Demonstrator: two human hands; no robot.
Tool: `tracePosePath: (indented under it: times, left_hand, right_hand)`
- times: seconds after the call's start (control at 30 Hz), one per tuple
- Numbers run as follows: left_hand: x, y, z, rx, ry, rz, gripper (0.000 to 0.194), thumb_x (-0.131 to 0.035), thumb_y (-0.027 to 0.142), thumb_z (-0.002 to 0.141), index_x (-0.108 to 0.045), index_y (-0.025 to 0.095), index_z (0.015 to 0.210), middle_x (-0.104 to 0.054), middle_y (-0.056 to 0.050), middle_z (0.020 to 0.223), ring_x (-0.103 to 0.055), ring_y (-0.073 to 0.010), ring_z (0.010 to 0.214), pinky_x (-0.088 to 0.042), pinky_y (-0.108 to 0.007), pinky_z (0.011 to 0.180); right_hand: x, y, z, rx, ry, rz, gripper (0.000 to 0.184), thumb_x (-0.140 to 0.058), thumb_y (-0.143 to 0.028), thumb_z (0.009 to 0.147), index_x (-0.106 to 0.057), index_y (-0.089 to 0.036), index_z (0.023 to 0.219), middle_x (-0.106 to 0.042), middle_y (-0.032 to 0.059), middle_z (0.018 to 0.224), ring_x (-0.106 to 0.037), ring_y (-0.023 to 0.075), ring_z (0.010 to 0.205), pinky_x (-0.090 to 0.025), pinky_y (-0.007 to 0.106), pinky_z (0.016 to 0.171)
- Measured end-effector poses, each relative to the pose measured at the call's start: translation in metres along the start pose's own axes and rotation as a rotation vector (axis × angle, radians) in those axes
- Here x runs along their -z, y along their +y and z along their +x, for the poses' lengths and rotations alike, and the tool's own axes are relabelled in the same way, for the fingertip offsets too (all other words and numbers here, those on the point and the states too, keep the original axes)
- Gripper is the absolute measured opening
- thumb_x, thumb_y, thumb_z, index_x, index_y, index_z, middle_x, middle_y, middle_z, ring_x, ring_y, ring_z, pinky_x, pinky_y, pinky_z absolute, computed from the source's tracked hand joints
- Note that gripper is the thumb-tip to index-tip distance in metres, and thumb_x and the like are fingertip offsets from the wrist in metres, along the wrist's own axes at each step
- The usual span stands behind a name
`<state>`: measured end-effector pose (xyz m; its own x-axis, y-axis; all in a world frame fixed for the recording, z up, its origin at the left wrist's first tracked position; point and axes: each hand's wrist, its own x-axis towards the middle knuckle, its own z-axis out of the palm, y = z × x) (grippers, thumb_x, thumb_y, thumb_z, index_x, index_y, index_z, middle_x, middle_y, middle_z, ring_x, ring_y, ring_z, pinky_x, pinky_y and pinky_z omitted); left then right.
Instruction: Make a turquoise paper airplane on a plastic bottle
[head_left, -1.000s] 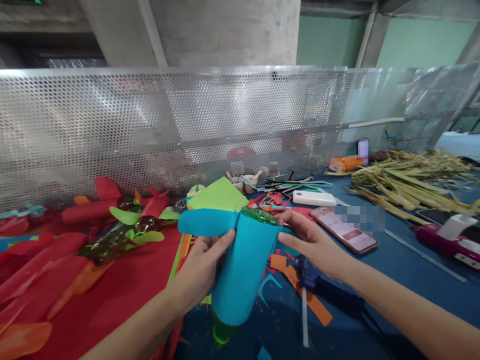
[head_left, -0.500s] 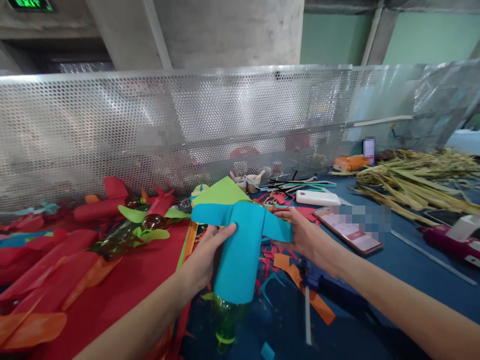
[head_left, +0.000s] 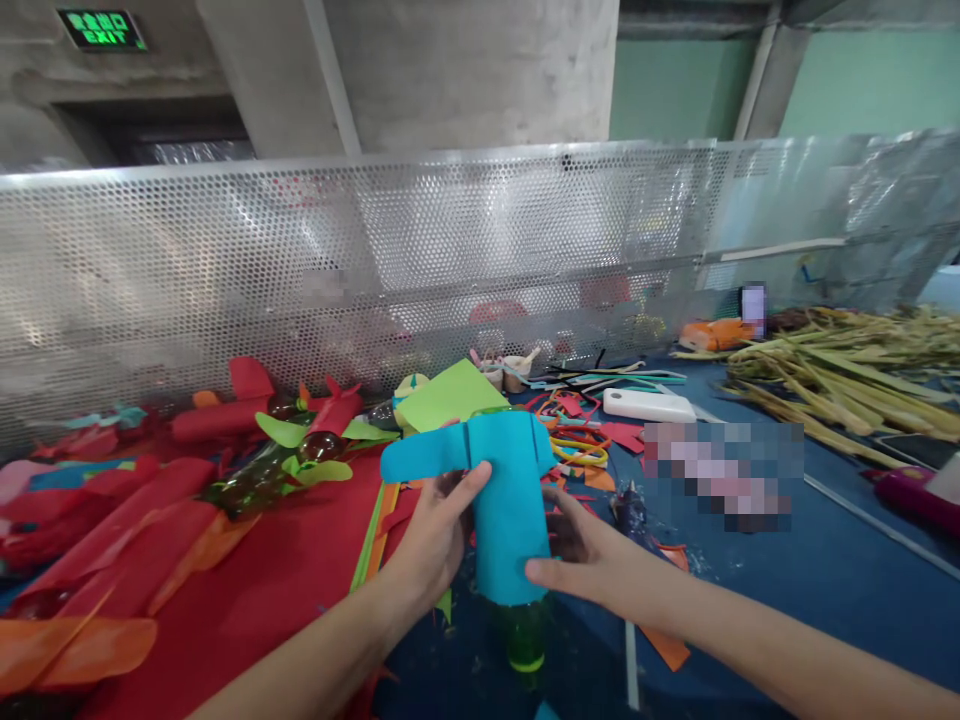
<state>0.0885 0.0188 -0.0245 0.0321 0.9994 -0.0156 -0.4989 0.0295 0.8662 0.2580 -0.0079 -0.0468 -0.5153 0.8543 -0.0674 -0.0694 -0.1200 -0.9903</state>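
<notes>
Between my hands is a green plastic bottle (head_left: 525,640) wrapped in blue paper or felt (head_left: 511,520), its bare green end pointing toward me. A rounded blue wing (head_left: 424,453) sticks out to the left near the far end; on the right side only a short blue flap shows. My left hand (head_left: 442,525) grips the bottle's left side, thumb on top of the wrap. From the right, my right hand (head_left: 581,555) holds the lower part of the wrap, thumb on top and fingers partly hidden behind it.
A light green sheet (head_left: 454,395) lies beyond the bottle. Red bottle planes (head_left: 135,540) crowd the left on red sheets. Coloured scraps, a dark blue glue gun (head_left: 630,510) and a white device (head_left: 649,405) lie to the right. Dried stalks (head_left: 847,370) and a perforated metal screen (head_left: 450,240) stand farther back.
My right hand has moved from the right wing down to the lower body of the bottle. The bottle has turned, so the right wing shows less. The view has shifted slightly.
</notes>
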Motion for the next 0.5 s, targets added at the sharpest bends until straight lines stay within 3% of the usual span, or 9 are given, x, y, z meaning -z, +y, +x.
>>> tracePosePath:
  times: [0.07, 0.13, 0.23, 0.3, 0.43, 0.5]
  left_hand:
    - [0.004, 0.012, 0.006, 0.001, -0.153, -0.024, 0.054, -0.077, 0.038, 0.069, -0.059, 0.020, 0.116, -0.071, -0.011, 0.108, -0.059, -0.0321, 0.113, -0.047, -0.044, 0.096]
    - [0.008, 0.028, 0.014, 0.006, -0.210, -0.058, 0.049, -0.064, 0.050, 0.077, -0.059, 0.020, 0.116, -0.070, -0.012, 0.109, -0.058, -0.0317, 0.116, -0.044, -0.045, 0.098]
    - [0.017, 0.049, 0.025, 0.017, -0.189, -0.072, 0.052, -0.044, 0.058, 0.086, -0.057, 0.018, 0.116, -0.072, -0.013, 0.100, -0.063, -0.0311, 0.106, -0.045, -0.046, 0.096]
    - [0.024, 0.055, 0.032, 0.025, -0.158, -0.044, 0.050, -0.034, 0.055, 0.091, -0.058, 0.017, 0.113, -0.073, -0.012, 0.091, -0.068, -0.0286, 0.096, -0.046, -0.044, 0.093]
    - [0.037, 0.053, 0.046, -0.007, -0.065, -0.006, 0.038, -0.033, 0.043, 0.094, -0.061, 0.017, 0.096, -0.071, -0.007, 0.078, -0.069, -0.0203, 0.083, -0.048, -0.034, 0.090]
    - [0.043, 0.050, 0.052, 0.022, -0.066, 0.019, 0.038, -0.035, 0.042, 0.094, -0.063, 0.016, 0.093, -0.072, -0.008, 0.080, -0.068, -0.0194, 0.084, -0.047, -0.032, 0.089]
  right_hand:
    - [0.006, -0.002, 0.002, 0.006, 0.122, 0.011, 0.092, -0.076, -0.055, 0.062, -0.034, -0.020, 0.136, -0.056, 0.0154, 0.126, -0.057, 0.0289, 0.112, -0.047, 0.043, 0.096]
    - [0.015, -0.009, 0.003, 0.025, 0.232, 0.078, 0.082, -0.075, -0.054, 0.065, -0.038, -0.024, 0.132, -0.057, 0.0124, 0.128, -0.059, 0.0282, 0.110, -0.050, 0.042, 0.093]
    - [0.032, -0.022, 0.005, 0.076, 0.352, 0.223, 0.063, -0.069, -0.047, 0.073, -0.043, -0.027, 0.127, -0.064, 0.0071, 0.121, -0.066, 0.0258, 0.099, -0.054, 0.040, 0.084]
    - [0.042, -0.032, 0.005, 0.050, 0.405, 0.282, 0.048, -0.061, -0.044, 0.079, -0.048, -0.025, 0.122, -0.070, 0.0062, 0.107, -0.070, 0.0253, 0.087, -0.056, 0.040, 0.080]
    - [0.052, -0.047, 0.000, -0.052, 0.532, 0.304, 0.027, -0.057, -0.039, 0.080, -0.060, -0.023, 0.101, -0.075, 0.0048, 0.078, -0.071, 0.0233, 0.068, -0.058, 0.034, 0.068]
    - [0.053, -0.049, -0.005, -0.083, 0.484, 0.288, 0.026, -0.058, -0.044, 0.078, -0.062, -0.025, 0.095, -0.075, 0.0056, 0.075, -0.071, 0.0234, 0.065, -0.059, 0.034, 0.064]
